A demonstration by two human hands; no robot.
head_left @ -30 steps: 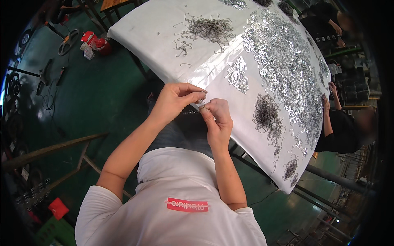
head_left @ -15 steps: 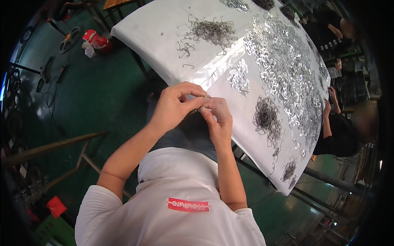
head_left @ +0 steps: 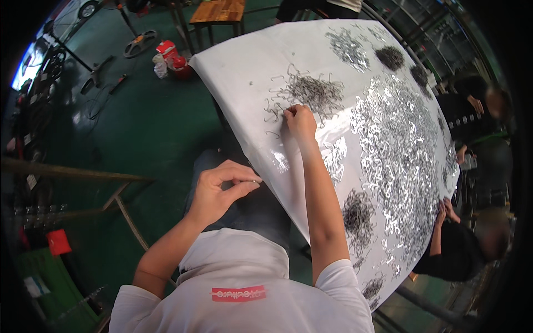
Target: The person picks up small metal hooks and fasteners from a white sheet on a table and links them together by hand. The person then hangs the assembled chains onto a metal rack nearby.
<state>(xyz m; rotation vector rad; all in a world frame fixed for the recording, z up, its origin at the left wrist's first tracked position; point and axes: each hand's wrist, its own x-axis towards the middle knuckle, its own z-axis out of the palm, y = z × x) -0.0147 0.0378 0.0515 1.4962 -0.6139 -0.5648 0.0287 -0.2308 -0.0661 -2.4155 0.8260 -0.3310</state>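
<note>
My left hand (head_left: 222, 188) is in front of my body, off the table's near edge. Its thumb and fingers pinch a small shiny metal piece (head_left: 255, 181), mostly hidden, so its kind cannot be told. Over the table, my right hand (head_left: 301, 123) reaches out with fingertips closed at the near fringe of a heap of dark wire hooks (head_left: 316, 93). The fingertips meet at one of the loose hooks there. Right of that forearm lies a small pile of flat, bright metal pieces (head_left: 335, 158).
A large spread of shiny metal hooks (head_left: 397, 144) covers the middle of the white-covered table (head_left: 239, 72). Several dark hook heaps (head_left: 358, 213) lie around it. Co-workers' hands (head_left: 442, 212) are at the right edge. A wooden stool (head_left: 217, 12) and red containers (head_left: 179, 64) stand beyond.
My hands were together in front of me. The right has parted and gone forward to the hook heap; the left has dropped slightly, still pinching. The view has shifted.
</note>
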